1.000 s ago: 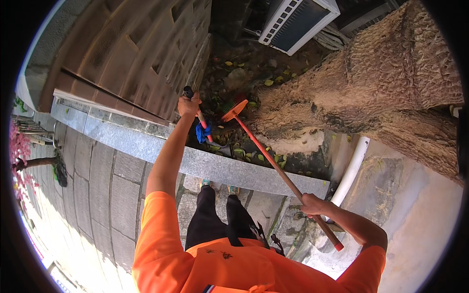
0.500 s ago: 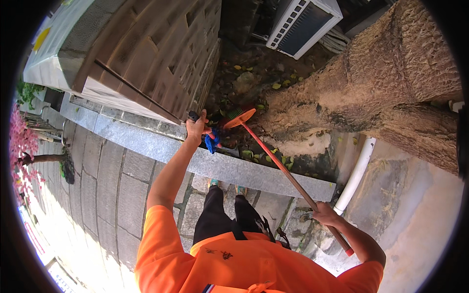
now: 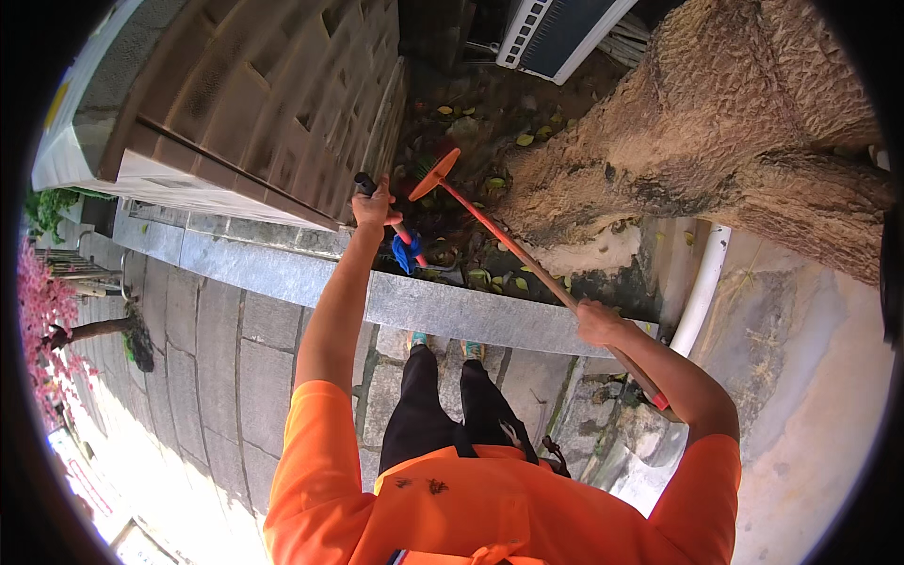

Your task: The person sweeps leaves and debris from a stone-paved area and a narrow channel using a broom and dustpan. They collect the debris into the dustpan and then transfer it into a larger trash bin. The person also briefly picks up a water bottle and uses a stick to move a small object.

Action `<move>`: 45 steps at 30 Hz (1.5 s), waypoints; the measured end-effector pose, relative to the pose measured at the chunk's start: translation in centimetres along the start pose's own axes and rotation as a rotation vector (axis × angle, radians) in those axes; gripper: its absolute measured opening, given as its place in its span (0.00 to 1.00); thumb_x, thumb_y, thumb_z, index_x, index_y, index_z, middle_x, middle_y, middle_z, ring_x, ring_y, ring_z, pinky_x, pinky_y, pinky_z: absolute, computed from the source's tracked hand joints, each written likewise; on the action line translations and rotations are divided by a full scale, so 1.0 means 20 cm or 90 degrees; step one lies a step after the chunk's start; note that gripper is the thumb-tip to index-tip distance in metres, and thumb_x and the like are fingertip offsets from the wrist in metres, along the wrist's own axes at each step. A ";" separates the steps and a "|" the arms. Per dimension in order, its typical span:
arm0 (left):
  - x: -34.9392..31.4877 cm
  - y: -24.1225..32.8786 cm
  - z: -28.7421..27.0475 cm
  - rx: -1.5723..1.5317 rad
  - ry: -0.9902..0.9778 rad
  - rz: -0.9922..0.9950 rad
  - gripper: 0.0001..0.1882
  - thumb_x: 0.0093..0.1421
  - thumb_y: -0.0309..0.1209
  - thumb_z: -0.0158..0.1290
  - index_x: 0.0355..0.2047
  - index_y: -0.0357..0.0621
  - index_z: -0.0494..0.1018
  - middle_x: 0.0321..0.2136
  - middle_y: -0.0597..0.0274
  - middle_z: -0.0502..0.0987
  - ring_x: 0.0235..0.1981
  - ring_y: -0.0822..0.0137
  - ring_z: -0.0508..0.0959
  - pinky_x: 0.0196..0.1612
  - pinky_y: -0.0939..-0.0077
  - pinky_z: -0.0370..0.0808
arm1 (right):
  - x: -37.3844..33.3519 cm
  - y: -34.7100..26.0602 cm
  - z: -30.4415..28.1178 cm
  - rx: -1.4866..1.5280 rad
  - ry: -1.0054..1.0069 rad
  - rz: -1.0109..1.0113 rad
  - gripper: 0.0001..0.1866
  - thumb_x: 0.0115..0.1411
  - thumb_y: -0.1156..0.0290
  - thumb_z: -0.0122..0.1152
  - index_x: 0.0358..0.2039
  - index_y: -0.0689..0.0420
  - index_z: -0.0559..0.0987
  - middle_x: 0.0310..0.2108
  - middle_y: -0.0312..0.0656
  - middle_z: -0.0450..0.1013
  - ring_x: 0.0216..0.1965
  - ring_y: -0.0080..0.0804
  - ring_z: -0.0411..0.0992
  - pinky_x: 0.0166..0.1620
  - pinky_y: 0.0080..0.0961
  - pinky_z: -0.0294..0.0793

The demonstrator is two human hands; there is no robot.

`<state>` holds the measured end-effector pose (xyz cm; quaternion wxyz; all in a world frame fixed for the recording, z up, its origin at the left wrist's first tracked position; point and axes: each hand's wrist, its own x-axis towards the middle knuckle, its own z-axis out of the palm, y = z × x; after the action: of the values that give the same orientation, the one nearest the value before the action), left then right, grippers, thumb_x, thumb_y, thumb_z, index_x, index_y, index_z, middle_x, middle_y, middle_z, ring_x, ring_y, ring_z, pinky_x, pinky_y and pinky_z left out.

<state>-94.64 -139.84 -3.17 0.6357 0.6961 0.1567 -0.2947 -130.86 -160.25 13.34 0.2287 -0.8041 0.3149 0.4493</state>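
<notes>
My left hand [image 3: 376, 204] is closed around the black-ended grip of a red pole, beside the brick wall's corner. A blue cloth [image 3: 406, 252] is tied on that pole. What sits at its lower end, near the kerb, is hard to make out. My right hand [image 3: 603, 325] grips the wooden and red handle of a broom [image 3: 541, 273], low on the right. The broom's orange head [image 3: 436, 175] is over the leaf-strewn soil, just right of my left hand. Its bristles are mostly hidden beneath the head.
A thick tree trunk [image 3: 697, 132] leans in from the right. An air-conditioner unit [image 3: 556, 38] stands at the back, and fallen leaves [image 3: 524, 139] lie on the soil. A stone kerb [image 3: 452, 311] runs before my feet, with a white pipe [image 3: 702, 292] at its right end.
The broom head has moved left and farther away, and my right hand has shifted up and to the left with its handle. My left hand still holds the red pole.
</notes>
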 end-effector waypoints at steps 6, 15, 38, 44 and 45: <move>-0.06 -0.01 -0.09 0.009 -0.003 0.020 0.23 0.55 0.47 0.56 0.19 0.37 0.69 0.16 0.60 0.73 0.09 0.63 0.74 0.09 0.72 0.74 | -0.43 0.21 -0.32 -0.063 -0.054 0.050 0.10 0.51 0.75 0.51 0.32 0.69 0.72 0.21 0.54 0.72 0.20 0.46 0.74 0.23 0.41 0.71; -0.07 -0.02 -0.03 0.029 -0.023 0.020 0.21 0.55 0.45 0.56 0.20 0.38 0.72 0.16 0.62 0.72 0.09 0.64 0.74 0.09 0.73 0.73 | -0.08 -0.03 -0.24 -0.085 0.030 0.017 0.12 0.53 0.73 0.50 0.36 0.65 0.73 0.28 0.56 0.74 0.29 0.50 0.75 0.32 0.44 0.72; -0.60 -0.52 -0.18 0.024 -0.238 0.204 0.13 0.56 0.33 0.57 0.21 0.37 0.70 0.17 0.69 0.68 0.20 0.80 0.66 0.24 0.79 0.69 | -0.74 0.10 0.06 0.191 -0.119 0.082 0.08 0.54 0.75 0.50 0.28 0.68 0.67 0.15 0.44 0.67 0.13 0.31 0.68 0.14 0.31 0.66; -0.94 -0.42 -0.24 0.044 -0.251 0.407 0.07 0.55 0.23 0.56 0.22 0.38 0.70 0.26 0.64 0.75 0.23 0.77 0.67 0.27 0.80 0.66 | -1.13 0.09 0.43 0.441 -0.085 0.118 0.06 0.53 0.75 0.51 0.26 0.61 0.65 0.15 0.39 0.65 0.13 0.26 0.66 0.15 0.25 0.65; -1.00 -0.44 -0.26 0.059 -0.241 0.460 0.07 0.55 0.23 0.56 0.22 0.38 0.70 0.27 0.63 0.75 0.23 0.75 0.68 0.28 0.80 0.67 | -1.21 0.10 0.53 0.540 -0.069 0.100 0.06 0.52 0.75 0.52 0.25 0.59 0.65 0.15 0.38 0.64 0.12 0.25 0.65 0.14 0.24 0.64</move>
<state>-114.28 -130.37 2.15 0.6837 0.6677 -0.2315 -0.1820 -148.02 -147.56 28.92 0.5203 -0.5876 0.5197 0.3376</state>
